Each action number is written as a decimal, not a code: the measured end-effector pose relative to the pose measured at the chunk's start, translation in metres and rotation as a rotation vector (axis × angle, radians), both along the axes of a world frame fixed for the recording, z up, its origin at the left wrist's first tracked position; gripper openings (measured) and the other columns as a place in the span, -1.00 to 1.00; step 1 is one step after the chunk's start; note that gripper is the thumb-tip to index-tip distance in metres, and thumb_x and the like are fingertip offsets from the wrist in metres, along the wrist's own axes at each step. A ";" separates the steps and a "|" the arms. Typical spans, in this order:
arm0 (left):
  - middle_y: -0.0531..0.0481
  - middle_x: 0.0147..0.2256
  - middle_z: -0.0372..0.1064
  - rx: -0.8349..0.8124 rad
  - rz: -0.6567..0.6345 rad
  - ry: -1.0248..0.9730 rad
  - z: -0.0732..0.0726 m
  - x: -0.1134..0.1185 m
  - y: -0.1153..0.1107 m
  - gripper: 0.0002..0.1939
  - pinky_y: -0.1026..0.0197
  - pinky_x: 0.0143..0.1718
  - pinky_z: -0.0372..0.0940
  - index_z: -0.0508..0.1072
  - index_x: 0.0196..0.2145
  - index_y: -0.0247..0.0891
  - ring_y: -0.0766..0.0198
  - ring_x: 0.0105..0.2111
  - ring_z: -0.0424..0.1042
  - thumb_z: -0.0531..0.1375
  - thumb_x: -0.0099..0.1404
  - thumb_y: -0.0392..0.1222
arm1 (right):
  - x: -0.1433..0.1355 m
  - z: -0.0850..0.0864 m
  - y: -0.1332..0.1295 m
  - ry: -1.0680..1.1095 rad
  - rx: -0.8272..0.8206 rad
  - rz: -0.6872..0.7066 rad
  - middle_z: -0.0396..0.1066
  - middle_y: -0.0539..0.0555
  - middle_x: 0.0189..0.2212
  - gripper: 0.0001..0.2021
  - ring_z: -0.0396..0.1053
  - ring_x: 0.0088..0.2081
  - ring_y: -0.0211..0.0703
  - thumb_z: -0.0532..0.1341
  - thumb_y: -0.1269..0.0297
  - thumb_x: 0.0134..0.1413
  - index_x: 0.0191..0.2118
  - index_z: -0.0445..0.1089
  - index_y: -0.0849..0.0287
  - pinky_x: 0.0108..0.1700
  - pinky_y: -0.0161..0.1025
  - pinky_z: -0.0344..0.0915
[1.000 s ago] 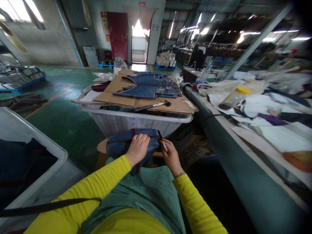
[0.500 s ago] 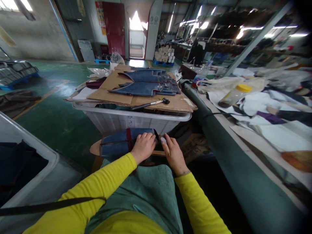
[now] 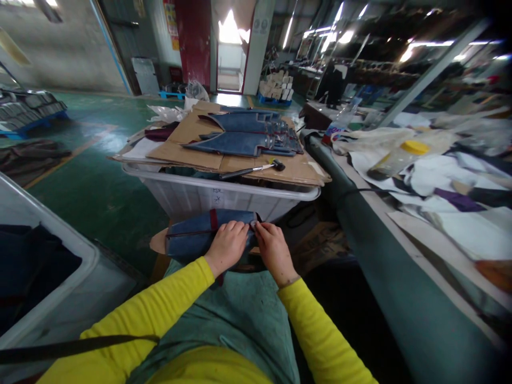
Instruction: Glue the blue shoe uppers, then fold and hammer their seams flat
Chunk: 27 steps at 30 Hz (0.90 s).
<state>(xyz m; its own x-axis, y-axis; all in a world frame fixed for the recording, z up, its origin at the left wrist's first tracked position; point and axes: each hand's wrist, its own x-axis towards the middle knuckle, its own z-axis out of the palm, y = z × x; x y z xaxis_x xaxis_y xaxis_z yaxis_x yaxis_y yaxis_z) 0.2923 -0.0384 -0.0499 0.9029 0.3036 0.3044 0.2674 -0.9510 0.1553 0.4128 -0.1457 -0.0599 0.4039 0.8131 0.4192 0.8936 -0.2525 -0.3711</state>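
A blue fabric piece with a dark red band (image 3: 190, 234) lies over a long wooden form in front of me, its pale rounded tip (image 3: 159, 241) sticking out at the left. My left hand (image 3: 227, 244) rests on the right part of the blue piece, fingers together and pressed on the cloth. Beside it, my right hand (image 3: 273, 248) pinches a small pale object (image 3: 253, 225) against the piece's right end. What that object is cannot be made out.
Ahead, cardboard (image 3: 200, 159) on a white bin (image 3: 180, 193) carries blue pieces (image 3: 240, 143) and a hammer (image 3: 252, 170). At the left stands another bin (image 3: 90, 256) with dark cloth. A cluttered table (image 3: 384, 234), with a yellow-lidded jar (image 3: 396, 160), runs along the right.
My right hand has moved left with the pale object, onto the end of the blue piece. My left hand has shifted slightly left and down. The view has turned a little left.
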 end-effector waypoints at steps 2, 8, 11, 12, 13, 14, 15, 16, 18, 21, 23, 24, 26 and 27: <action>-0.08 -0.13 0.33 0.006 -0.004 0.005 0.000 -0.005 0.002 -0.67 0.08 -0.13 0.19 0.29 0.05 -0.31 0.14 -0.12 0.24 -0.05 0.40 -0.20 | -0.007 -0.004 0.003 -0.015 -0.017 0.004 0.35 0.24 -0.11 -0.67 0.22 -0.10 -0.02 0.00 0.39 0.24 0.06 0.34 0.30 -0.02 -0.08 0.29; -0.10 -0.16 0.34 0.031 0.029 0.011 0.005 -0.025 0.010 -0.68 0.07 -0.12 0.18 0.31 0.04 -0.30 0.13 -0.12 0.25 -0.05 0.40 -0.21 | -0.031 -0.001 0.012 -0.037 -0.054 0.011 0.35 0.20 -0.07 -0.65 0.20 -0.04 0.00 0.01 0.43 0.23 0.09 0.31 0.23 -0.03 -0.11 0.31; -0.10 -0.16 0.34 0.035 0.046 0.015 0.008 -0.038 0.015 -0.68 0.06 -0.11 0.17 0.32 0.03 -0.28 0.13 -0.11 0.26 -0.06 0.40 -0.21 | -0.042 -0.001 0.017 -0.042 -0.077 0.037 0.35 0.21 -0.05 -0.63 0.20 -0.03 0.00 0.01 0.44 0.22 0.12 0.28 0.27 -0.02 -0.11 0.32; -0.10 -0.16 0.35 0.037 0.056 0.014 0.008 -0.042 0.017 -0.68 0.05 -0.11 0.17 0.32 0.02 -0.28 0.13 -0.10 0.27 -0.06 0.40 -0.21 | -0.046 -0.001 0.019 -0.044 -0.086 0.046 0.35 0.21 -0.05 -0.63 0.20 -0.03 0.00 0.01 0.45 0.22 0.13 0.27 0.27 -0.02 -0.10 0.32; -0.10 -0.15 0.35 0.038 0.066 0.013 0.008 -0.046 0.019 -0.68 0.05 -0.10 0.17 0.32 0.02 -0.28 0.13 -0.09 0.27 -0.06 0.40 -0.21 | -0.050 -0.002 0.021 -0.047 -0.097 0.054 0.35 0.21 -0.04 -0.62 0.21 -0.03 0.00 0.01 0.45 0.22 0.13 0.26 0.27 -0.01 -0.10 0.32; -0.11 -0.14 0.35 0.039 0.076 0.009 0.008 -0.051 0.020 -0.68 0.04 -0.09 0.16 0.33 0.02 -0.28 0.12 -0.09 0.27 -0.06 0.40 -0.21 | -0.055 -0.002 0.024 -0.048 -0.108 0.062 0.34 0.21 -0.03 -0.61 0.21 -0.03 0.00 0.01 0.46 0.22 0.14 0.25 0.27 -0.01 -0.09 0.32; -0.11 -0.13 0.35 0.037 0.085 0.006 0.007 -0.055 0.022 -0.68 0.04 -0.09 0.16 0.33 0.02 -0.28 0.12 -0.08 0.27 -0.06 0.40 -0.21 | -0.059 -0.001 0.026 -0.048 -0.117 0.070 0.34 0.21 -0.02 -0.61 0.21 -0.02 0.00 0.00 0.46 0.22 0.15 0.24 0.26 -0.01 -0.09 0.32; -0.12 -0.11 0.35 0.033 0.095 0.001 0.006 -0.059 0.023 -0.68 0.03 -0.08 0.16 0.32 0.03 -0.27 0.12 -0.07 0.27 -0.06 0.40 -0.21 | -0.064 -0.001 0.028 -0.047 -0.122 0.079 0.33 0.21 -0.01 -0.61 0.21 -0.02 0.00 0.00 0.46 0.22 0.15 0.23 0.26 -0.01 -0.09 0.32; -0.12 -0.08 0.35 0.023 0.116 -0.011 0.003 -0.068 0.025 -0.67 0.03 -0.05 0.16 0.31 0.06 -0.26 0.12 -0.05 0.27 -0.05 0.40 -0.21 | -0.071 0.001 0.032 -0.038 -0.121 0.095 0.33 0.21 -0.01 -0.61 0.21 -0.02 0.01 0.01 0.44 0.22 0.15 0.23 0.25 -0.03 -0.09 0.33; -0.11 0.00 0.33 0.019 0.143 -0.038 -0.003 -0.081 0.025 -0.64 0.02 0.03 0.14 0.28 0.11 -0.25 0.12 0.02 0.25 -0.05 0.39 -0.21 | -0.076 0.005 0.037 -0.011 -0.103 0.120 0.36 0.20 -0.05 -0.65 0.24 -0.05 -0.01 0.03 0.38 0.23 0.11 0.27 0.22 -0.04 -0.10 0.33; -0.11 0.08 0.29 0.034 0.136 -0.058 -0.008 -0.089 0.022 -0.61 0.02 0.13 0.07 0.24 0.14 -0.27 0.13 0.09 0.20 -0.06 0.40 -0.21 | -0.076 0.008 0.038 -0.002 -0.098 0.144 0.37 0.20 -0.09 -0.66 0.25 -0.07 -0.03 0.03 0.39 0.23 0.09 0.30 0.22 -0.03 -0.11 0.33; -0.11 0.12 0.25 0.047 0.126 -0.064 -0.011 -0.093 0.021 -0.59 0.02 0.18 0.02 0.22 0.16 -0.29 0.14 0.14 0.15 -0.07 0.40 -0.21 | -0.074 0.009 0.038 0.001 -0.098 0.157 0.38 0.20 -0.11 -0.67 0.26 -0.08 -0.03 0.03 0.40 0.22 0.08 0.31 0.23 -0.03 -0.11 0.32; -0.11 0.20 0.15 0.073 0.107 -0.061 -0.015 -0.100 0.017 -0.56 0.01 0.24 -0.07 0.18 0.20 -0.32 0.14 0.22 0.05 -0.08 0.40 -0.19 | -0.072 0.011 0.038 0.012 -0.098 0.180 0.39 0.20 -0.12 -0.67 0.27 -0.09 -0.04 0.03 0.42 0.22 0.07 0.33 0.23 -0.04 -0.11 0.33; -0.11 0.22 0.10 0.085 0.101 -0.054 -0.018 -0.103 0.016 -0.55 0.00 0.25 -0.09 0.16 0.21 -0.33 0.14 0.24 0.00 -0.09 0.41 -0.18 | -0.070 0.011 0.037 0.022 -0.098 0.193 0.39 0.19 -0.13 -0.67 0.27 -0.09 -0.04 0.03 0.42 0.22 0.06 0.33 0.23 -0.04 -0.11 0.33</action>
